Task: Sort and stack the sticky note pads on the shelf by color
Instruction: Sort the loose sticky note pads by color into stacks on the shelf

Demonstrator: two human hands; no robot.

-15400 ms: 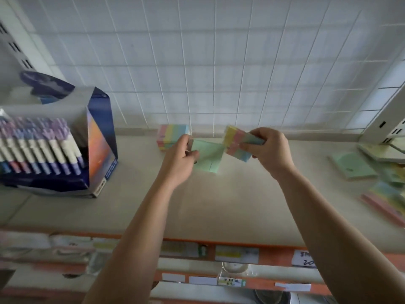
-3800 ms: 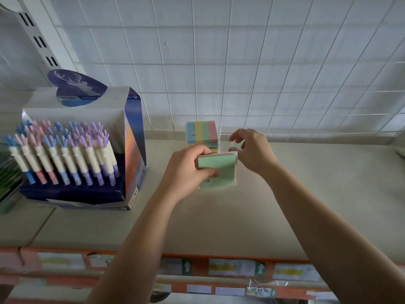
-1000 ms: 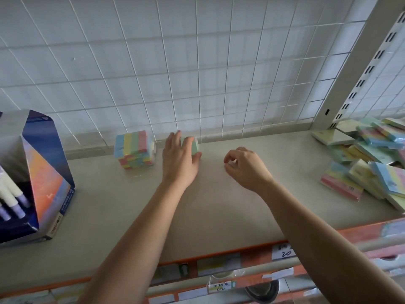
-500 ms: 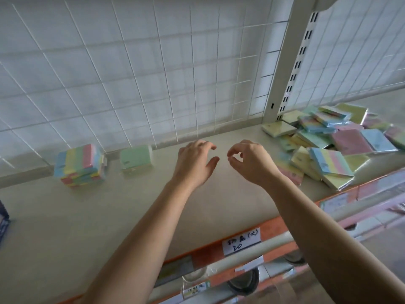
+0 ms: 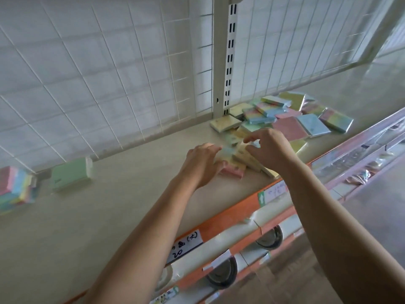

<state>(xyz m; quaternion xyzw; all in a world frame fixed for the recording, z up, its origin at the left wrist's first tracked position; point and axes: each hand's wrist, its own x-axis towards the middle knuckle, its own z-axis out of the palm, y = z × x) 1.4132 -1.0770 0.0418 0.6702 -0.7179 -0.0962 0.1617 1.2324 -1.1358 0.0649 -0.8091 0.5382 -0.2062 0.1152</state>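
- Loose pads (image 5: 291, 128), mixed colours, heaped at right end of shelf (image 5: 109, 205): unsorted stock.
- Left hand (image 5: 203, 163) lies over nearest pad; grip hidden, cannot tell. Right hand (image 5: 269, 150) just beside, fingers loosely spread, pinching nothing visible; probably picking a colour.
- Green stack (image 5: 70, 174) and striped stack (image 5: 15, 189) stand apart at left: one pile per colour.

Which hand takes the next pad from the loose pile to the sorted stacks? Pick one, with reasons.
Probably left: the left hand touches the pink-edged pad at the near edge of the pile, and the green stack stands on its side.
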